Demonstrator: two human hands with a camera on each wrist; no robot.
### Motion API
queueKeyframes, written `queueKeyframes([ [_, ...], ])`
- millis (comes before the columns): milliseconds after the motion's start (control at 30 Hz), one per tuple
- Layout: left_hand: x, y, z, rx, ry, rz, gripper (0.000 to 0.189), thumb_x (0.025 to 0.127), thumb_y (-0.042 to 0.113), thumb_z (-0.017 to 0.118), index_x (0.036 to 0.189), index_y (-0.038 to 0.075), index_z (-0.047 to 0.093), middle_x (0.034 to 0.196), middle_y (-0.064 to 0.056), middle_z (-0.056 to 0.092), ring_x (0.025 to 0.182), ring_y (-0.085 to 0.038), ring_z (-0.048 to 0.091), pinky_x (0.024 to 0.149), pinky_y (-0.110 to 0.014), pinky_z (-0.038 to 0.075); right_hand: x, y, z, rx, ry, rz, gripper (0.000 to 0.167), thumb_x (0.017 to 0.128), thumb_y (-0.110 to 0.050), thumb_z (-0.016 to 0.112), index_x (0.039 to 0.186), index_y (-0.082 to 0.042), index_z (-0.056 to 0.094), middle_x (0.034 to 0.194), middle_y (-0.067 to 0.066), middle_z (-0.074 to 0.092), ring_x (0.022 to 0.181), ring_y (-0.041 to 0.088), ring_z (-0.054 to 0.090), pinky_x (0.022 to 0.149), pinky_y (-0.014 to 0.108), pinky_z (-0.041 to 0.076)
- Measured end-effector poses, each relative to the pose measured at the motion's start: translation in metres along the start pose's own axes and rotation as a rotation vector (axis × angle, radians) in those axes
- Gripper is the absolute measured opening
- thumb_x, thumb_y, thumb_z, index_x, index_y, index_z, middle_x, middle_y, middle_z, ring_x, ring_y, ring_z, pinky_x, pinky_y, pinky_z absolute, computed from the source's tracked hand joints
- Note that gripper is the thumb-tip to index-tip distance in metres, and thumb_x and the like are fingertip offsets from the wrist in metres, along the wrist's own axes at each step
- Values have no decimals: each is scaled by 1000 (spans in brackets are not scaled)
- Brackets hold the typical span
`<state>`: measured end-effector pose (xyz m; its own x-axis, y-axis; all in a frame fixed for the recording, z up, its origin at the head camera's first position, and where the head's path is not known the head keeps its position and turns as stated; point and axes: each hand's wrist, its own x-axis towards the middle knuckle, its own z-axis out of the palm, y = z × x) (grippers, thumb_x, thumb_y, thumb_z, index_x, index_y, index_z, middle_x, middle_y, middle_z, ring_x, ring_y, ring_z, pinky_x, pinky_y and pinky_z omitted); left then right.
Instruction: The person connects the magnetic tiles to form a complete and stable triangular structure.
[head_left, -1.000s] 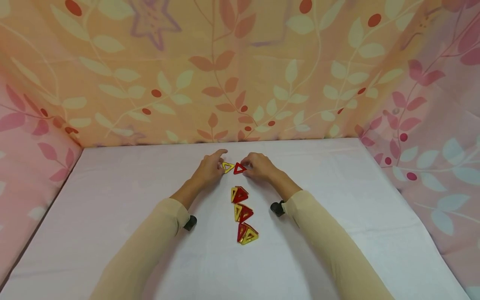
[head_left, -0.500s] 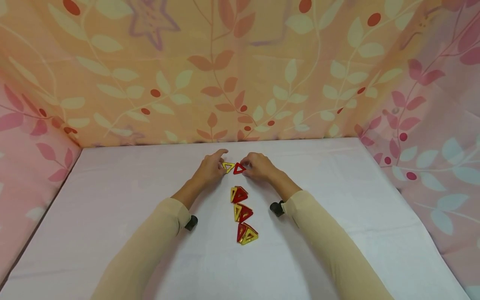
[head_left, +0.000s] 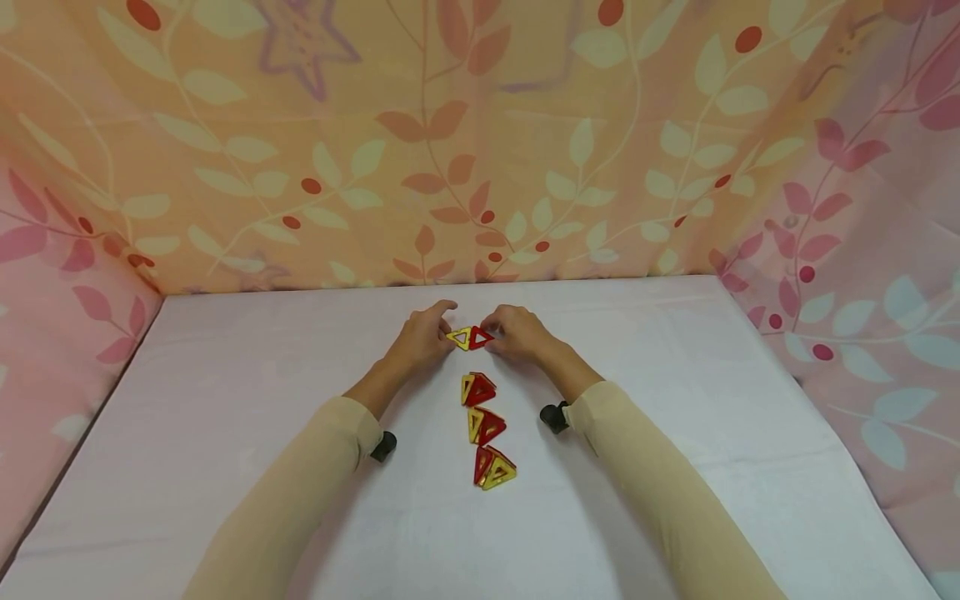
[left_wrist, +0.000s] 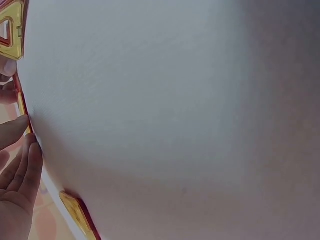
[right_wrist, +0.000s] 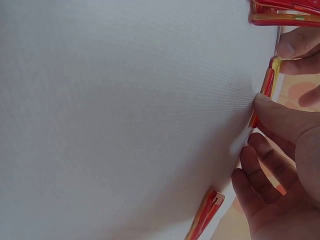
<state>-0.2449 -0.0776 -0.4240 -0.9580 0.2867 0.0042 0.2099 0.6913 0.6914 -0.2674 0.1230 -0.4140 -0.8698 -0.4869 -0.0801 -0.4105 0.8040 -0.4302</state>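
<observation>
At the far middle of the table, in the head view, a yellow triangular magnetic tile (head_left: 467, 339) and a red triangular magnetic tile (head_left: 474, 340) lie edge to edge. My left hand (head_left: 422, 339) pinches the yellow tile from the left, its index finger lifted away. From the right, my right hand (head_left: 519, 332) pinches the red tile by its outer corner. The right wrist view shows the thumb (right_wrist: 275, 112) against the red tile, with the yellow one behind. Both tiles appear as thin slivers in the left wrist view, near the thumb (left_wrist: 14, 132).
Three red and yellow tile clusters stand in a column toward me: a far one (head_left: 483, 392), a middle one (head_left: 492, 428) and a near one (head_left: 501, 476). White cloth (head_left: 240, 400) covers the table. Patterned curtains (head_left: 345, 150) enclose its back and sides.
The yellow tile has turned and shifted slightly right, so a flat side now meets the red tile; before, only a corner pointed at it. The right hand has barely moved.
</observation>
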Motion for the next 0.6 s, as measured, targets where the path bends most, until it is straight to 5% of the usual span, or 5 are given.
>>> queueKeyframes([
  [600,0,8,5,91,-18,-44,50,91,5,72,138,3,54,99,-10,66,89,-23,59,89,-36,52,-1,-2,0,20,-7,26,33,89,-12,74,121,-4,71,108,9,65,100,25,59,92,38,49],
])
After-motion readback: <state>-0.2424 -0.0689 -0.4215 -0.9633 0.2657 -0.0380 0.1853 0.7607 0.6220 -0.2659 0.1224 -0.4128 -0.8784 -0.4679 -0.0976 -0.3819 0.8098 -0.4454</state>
